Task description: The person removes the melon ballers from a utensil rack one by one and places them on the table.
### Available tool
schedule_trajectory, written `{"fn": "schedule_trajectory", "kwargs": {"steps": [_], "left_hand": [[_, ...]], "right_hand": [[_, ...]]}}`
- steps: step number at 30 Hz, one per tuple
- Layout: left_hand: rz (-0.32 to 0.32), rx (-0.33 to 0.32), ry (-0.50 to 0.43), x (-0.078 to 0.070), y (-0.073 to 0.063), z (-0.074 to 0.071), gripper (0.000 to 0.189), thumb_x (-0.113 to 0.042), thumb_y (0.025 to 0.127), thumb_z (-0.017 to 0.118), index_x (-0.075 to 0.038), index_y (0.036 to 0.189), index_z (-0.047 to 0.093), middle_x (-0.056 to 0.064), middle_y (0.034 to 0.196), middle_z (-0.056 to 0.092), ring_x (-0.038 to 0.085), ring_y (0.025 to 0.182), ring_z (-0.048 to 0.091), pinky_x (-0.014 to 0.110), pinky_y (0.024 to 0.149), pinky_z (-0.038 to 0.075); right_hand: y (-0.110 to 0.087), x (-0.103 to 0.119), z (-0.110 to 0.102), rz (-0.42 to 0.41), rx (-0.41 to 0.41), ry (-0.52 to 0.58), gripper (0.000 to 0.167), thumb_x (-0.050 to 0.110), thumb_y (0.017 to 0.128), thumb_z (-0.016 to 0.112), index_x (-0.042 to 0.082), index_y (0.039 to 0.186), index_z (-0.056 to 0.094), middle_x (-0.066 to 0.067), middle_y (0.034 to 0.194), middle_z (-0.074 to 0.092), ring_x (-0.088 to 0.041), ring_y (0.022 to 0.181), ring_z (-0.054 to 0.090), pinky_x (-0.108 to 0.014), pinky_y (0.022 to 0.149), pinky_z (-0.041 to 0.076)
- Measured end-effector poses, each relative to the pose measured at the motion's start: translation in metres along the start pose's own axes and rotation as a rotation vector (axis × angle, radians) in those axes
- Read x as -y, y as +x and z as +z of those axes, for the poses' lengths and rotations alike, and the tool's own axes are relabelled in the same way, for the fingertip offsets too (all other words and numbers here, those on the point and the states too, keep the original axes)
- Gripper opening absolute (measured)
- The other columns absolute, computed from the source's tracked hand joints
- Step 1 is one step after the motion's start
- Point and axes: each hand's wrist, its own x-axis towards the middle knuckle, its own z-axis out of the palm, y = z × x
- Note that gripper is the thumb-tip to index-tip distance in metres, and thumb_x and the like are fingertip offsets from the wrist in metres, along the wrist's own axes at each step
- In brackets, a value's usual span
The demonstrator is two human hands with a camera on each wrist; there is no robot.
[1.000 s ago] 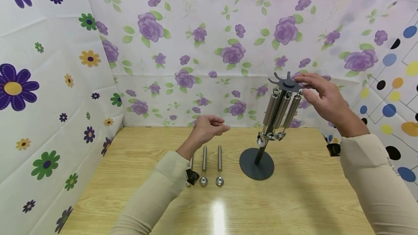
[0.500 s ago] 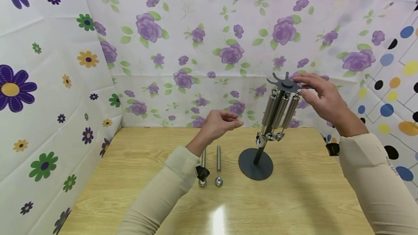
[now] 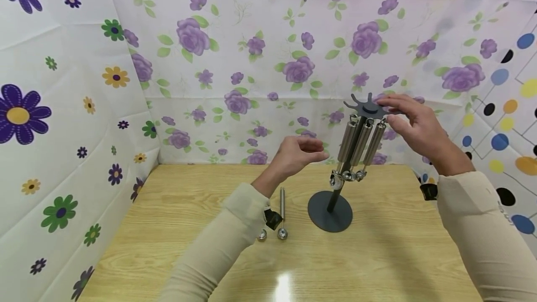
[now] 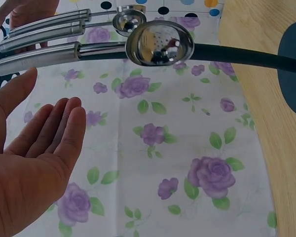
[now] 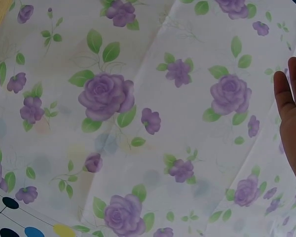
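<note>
A dark metal utensil rack (image 3: 330, 213) stands on the table, with hooks curving from its top plate. Several steel scoops with round heads hang there, the nearest scoop (image 4: 160, 43) being large in the left wrist view. My right hand (image 3: 419, 129) holds the edge of the top plate, thumb below and fingers above; in the right wrist view part of this hand (image 5: 295, 123) shows at the right edge. To the rack's left, my left hand (image 3: 295, 155) hovers with nothing in it. Its fingers are extended and the thumb apart in the left wrist view.
Two more steel scoops lie on the wooden table (image 3: 168, 236): one scoop (image 3: 282, 204) in full view, another scoop (image 3: 262, 235) partly behind my left sleeve. Flower-patterned cloth (image 3: 235, 59) hangs behind the table, with patterned cloth at both sides.
My left hand has moved right and slightly up, closer to the rack, its sleeve now covering more of the scoops on the table. My right hand stays at the rack's top.
</note>
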Motion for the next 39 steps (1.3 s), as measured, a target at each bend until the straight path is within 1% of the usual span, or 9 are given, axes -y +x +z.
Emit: {"fn": "schedule_trajectory", "kwargs": {"steps": [3, 5, 13, 18, 23, 28, 33, 37, 39], "left_hand": [[0.005, 0.008, -0.015, -0.004, 0.003, 0.006, 0.039, -0.014, 0.091, 0.076, -0.002, 0.127, 0.068, 0.013, 0.120, 0.069, 0.018, 0.105, 0.067, 0.026, 0.087, 0.056], [0.012, 0.010, -0.011, -0.005, 0.005, 0.009, 0.039, -0.014, 0.090, 0.077, -0.003, 0.126, 0.068, 0.012, 0.119, 0.070, 0.018, 0.105, 0.067, 0.026, 0.086, 0.056], [0.070, 0.032, 0.016, -0.003, 0.010, 0.018, 0.041, -0.013, 0.089, 0.078, -0.002, 0.127, 0.067, 0.013, 0.123, 0.068, 0.020, 0.109, 0.066, 0.026, 0.087, 0.056], [0.063, 0.042, 0.000, -0.005, 0.013, 0.027, 0.043, -0.012, 0.090, 0.077, -0.003, 0.130, 0.066, 0.013, 0.125, 0.068, 0.018, 0.110, 0.066, 0.024, 0.087, 0.055], [0.050, 0.038, 0.014, -0.009, 0.016, 0.035, 0.040, -0.012, 0.090, 0.076, -0.005, 0.129, 0.067, 0.008, 0.119, 0.070, 0.015, 0.104, 0.067, 0.023, 0.084, 0.056], [0.068, 0.032, 0.030, -0.009, 0.017, 0.037, 0.035, -0.011, 0.090, 0.076, -0.004, 0.125, 0.069, 0.007, 0.113, 0.072, 0.014, 0.100, 0.067, 0.023, 0.083, 0.056], [0.084, 0.026, 0.068, -0.010, 0.016, 0.037, 0.034, -0.011, 0.091, 0.075, -0.004, 0.124, 0.069, 0.007, 0.111, 0.072, 0.014, 0.098, 0.068, 0.022, 0.081, 0.056], [0.083, 0.022, 0.092, -0.012, 0.013, 0.036, 0.033, -0.012, 0.092, 0.075, -0.005, 0.124, 0.069, 0.006, 0.110, 0.072, 0.013, 0.096, 0.068, 0.021, 0.080, 0.056], [0.080, 0.020, 0.095, -0.013, 0.011, 0.035, 0.033, -0.012, 0.092, 0.075, -0.005, 0.123, 0.070, 0.005, 0.109, 0.072, 0.013, 0.096, 0.068, 0.022, 0.080, 0.056]], "right_hand": [[0.000, 0.001, 0.000, 0.013, 0.008, 0.014, 0.040, 0.018, 0.105, 0.050, 0.005, 0.142, 0.055, -0.014, 0.150, 0.045, -0.037, 0.138, 0.039, -0.066, 0.108, 0.029], [0.000, 0.001, 0.000, 0.019, 0.011, 0.025, 0.041, 0.019, 0.105, 0.050, 0.004, 0.143, 0.054, -0.017, 0.150, 0.044, -0.037, 0.138, 0.038, -0.068, 0.108, 0.028], [0.000, 0.002, -0.002, 0.000, 0.012, -0.001, 0.040, 0.018, 0.104, 0.051, 0.004, 0.142, 0.055, -0.017, 0.149, 0.045, -0.036, 0.137, 0.040, -0.067, 0.107, 0.031], [0.000, 0.003, -0.002, 0.003, 0.015, -0.012, 0.041, 0.018, 0.104, 0.051, 0.003, 0.141, 0.055, -0.017, 0.149, 0.046, -0.038, 0.135, 0.042, -0.066, 0.104, 0.033], [0.001, 0.003, -0.003, -0.008, 0.017, -0.010, 0.041, 0.017, 0.104, 0.051, 0.003, 0.141, 0.055, -0.017, 0.148, 0.046, -0.037, 0.134, 0.042, -0.068, 0.103, 0.033], [0.000, 0.004, -0.003, -0.005, 0.016, -0.045, 0.040, 0.018, 0.104, 0.051, 0.003, 0.141, 0.056, -0.019, 0.145, 0.048, -0.031, 0.130, 0.046, -0.061, 0.101, 0.037], [0.000, 0.005, -0.003, 0.008, 0.019, -0.051, 0.041, 0.019, 0.104, 0.051, 0.003, 0.141, 0.056, -0.018, 0.146, 0.048, -0.037, 0.130, 0.045, -0.061, 0.099, 0.038], [0.000, 0.005, -0.003, 0.000, 0.013, -0.069, 0.040, 0.020, 0.104, 0.051, 0.004, 0.141, 0.056, -0.017, 0.146, 0.049, -0.037, 0.127, 0.047, -0.048, 0.101, 0.040], [0.000, 0.005, -0.003, -0.004, 0.012, -0.068, 0.040, 0.019, 0.104, 0.051, 0.004, 0.141, 0.056, -0.018, 0.146, 0.049, -0.039, 0.127, 0.047, -0.048, 0.101, 0.040]]}}
